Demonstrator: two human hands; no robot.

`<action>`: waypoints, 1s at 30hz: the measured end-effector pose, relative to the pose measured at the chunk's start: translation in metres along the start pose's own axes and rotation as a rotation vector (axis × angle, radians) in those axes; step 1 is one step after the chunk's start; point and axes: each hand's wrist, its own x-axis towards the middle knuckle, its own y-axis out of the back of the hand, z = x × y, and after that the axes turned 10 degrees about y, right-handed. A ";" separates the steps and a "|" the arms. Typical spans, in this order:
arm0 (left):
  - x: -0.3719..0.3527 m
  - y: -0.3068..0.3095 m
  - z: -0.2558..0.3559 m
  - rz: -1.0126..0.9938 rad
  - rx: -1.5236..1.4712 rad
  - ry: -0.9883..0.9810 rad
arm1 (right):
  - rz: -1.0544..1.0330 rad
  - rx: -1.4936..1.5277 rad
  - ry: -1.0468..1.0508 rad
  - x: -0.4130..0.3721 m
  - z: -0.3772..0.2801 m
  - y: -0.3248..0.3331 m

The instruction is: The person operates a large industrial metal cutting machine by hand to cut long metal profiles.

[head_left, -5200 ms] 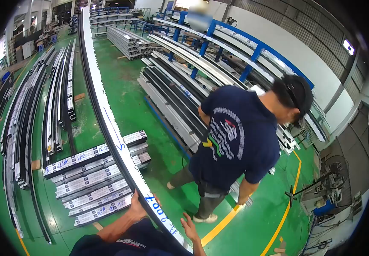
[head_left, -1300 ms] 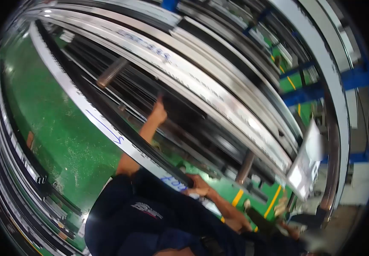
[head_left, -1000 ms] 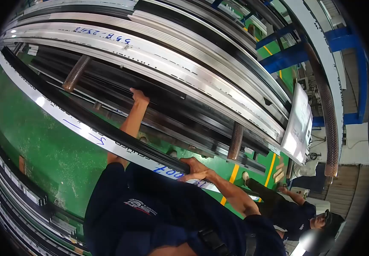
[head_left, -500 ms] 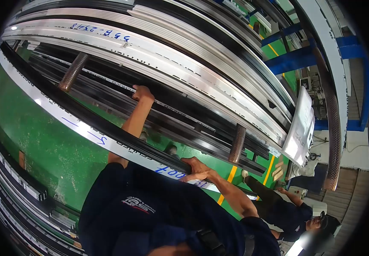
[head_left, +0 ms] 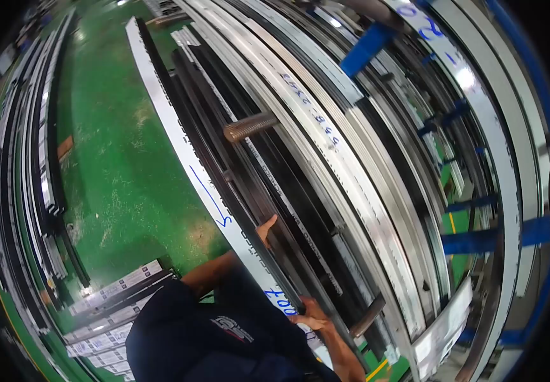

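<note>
A long aluminium profile with a white printed face and a dark side runs diagonally in front of my body; blue handwriting marks it. My right hand is closed over it near the blue digits, thumb on the white face. My left forearm passes beneath the profile, and my left hand comes up at its dark far side, curled against it; most of its fingers are hidden. Just beyond lie dark profiles on the rack, close to both hands.
Textured rack arms stick out towards me between stacked silver profiles. Blue rack beams stand to the right, near a plastic-wrapped bundle end. More profiles lie at the left over the green floor.
My left hand has drawn back from over the rack's dark profiles to the held profile. The view has turned, so the profile now runs more steeply. My right hand keeps its hold near the blue digits.
</note>
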 end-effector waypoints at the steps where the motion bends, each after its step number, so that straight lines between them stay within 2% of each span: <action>1: 0.002 -0.006 0.000 -0.004 -0.012 0.003 | 0.012 -0.003 -0.002 0.003 0.001 0.002; 2: 0.002 -0.011 -0.001 -0.006 -0.017 0.005 | 0.042 0.069 -0.008 0.003 0.001 0.001; 5: 0.001 -0.019 0.000 -0.027 -0.036 0.016 | 0.151 -0.008 0.015 0.003 0.014 -0.002; 6: 0.000 -0.021 -0.002 -0.039 -0.042 0.030 | 0.171 -0.071 0.057 0.004 0.004 0.001; 7: 0.001 -0.023 -0.001 -0.058 -0.044 0.039 | 0.188 -0.064 -0.057 0.006 -0.006 0.003; 9: -0.002 -0.022 -0.003 -0.082 -0.059 0.059 | 0.233 -0.217 -0.011 0.005 -0.036 0.012; 11: -0.002 -0.020 -0.003 -0.101 -0.077 0.064 | 0.329 -0.116 -0.010 0.005 -0.060 0.012; 13: 0.000 -0.018 -0.002 -0.123 -0.110 0.068 | 0.405 -0.201 0.030 0.007 -0.047 0.013; 14: 0.001 -0.016 -0.002 -0.129 -0.124 0.068 | 0.405 -0.129 0.081 0.009 -0.040 0.017; 17: 0.003 -0.013 -0.007 -0.127 -0.156 0.056 | 0.443 -0.327 -0.005 0.016 -0.059 0.028; 19: 0.003 -0.010 -0.009 -0.108 -0.184 0.036 | 0.512 -0.442 -0.053 0.027 -0.049 0.034; 21: 0.003 -0.008 -0.009 -0.050 -0.201 -0.001 | 0.555 -0.568 -0.076 0.037 -0.044 0.042; 23: 0.004 -0.006 -0.008 0.110 -0.117 -0.008 | 0.586 -0.693 -0.078 0.052 -0.031 0.052; 25: -0.005 -0.010 0.005 0.309 0.153 0.103 | 0.617 -0.749 -0.104 0.065 -0.028 0.056; 29: -0.032 -0.027 0.023 0.283 0.085 0.186 | 0.684 -0.803 -0.113 0.092 -0.022 0.063; 30: -0.036 -0.031 0.025 0.288 0.082 0.200 | 0.655 -0.739 -0.132 0.101 -0.019 0.067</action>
